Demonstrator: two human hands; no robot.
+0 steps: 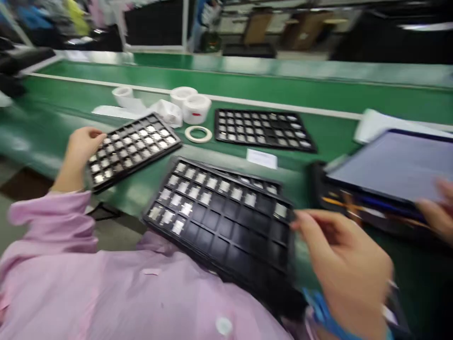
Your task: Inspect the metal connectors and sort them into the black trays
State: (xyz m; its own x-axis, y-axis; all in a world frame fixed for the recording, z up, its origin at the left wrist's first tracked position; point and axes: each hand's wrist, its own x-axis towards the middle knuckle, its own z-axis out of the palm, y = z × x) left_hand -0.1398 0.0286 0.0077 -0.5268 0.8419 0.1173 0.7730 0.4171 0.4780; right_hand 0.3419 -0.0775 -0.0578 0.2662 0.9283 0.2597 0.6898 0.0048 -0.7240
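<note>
- Between the two hands, a black compartment tray [230, 252] lies askew over a lower tray [272, 187]; a tug on its rim could make it slide or tip, since its near side appears to overhang the green bench [208, 153].
- Loose-looking silver square parts [178, 226] could hop from their pockets if either held side is jolted.
- Pockets nearest the left hand are filled, as are most along the far row; those toward the right hand are mostly bare and black.
- Left hand [78, 147]: thumb and fingertips pinch the outer edge of a fuller tray [141, 167].
- Right hand [348, 259]: thumb and forefinger drawn together at the central tray's right rim; blur hides whether they grip it.
- Beyond the hands: white rolls [196, 109], a cream ring [198, 134] and a far tray [264, 141].
- Right of the right hand: a co-worker's hand [440, 212], beside a flat grey panel [392, 163].
</note>
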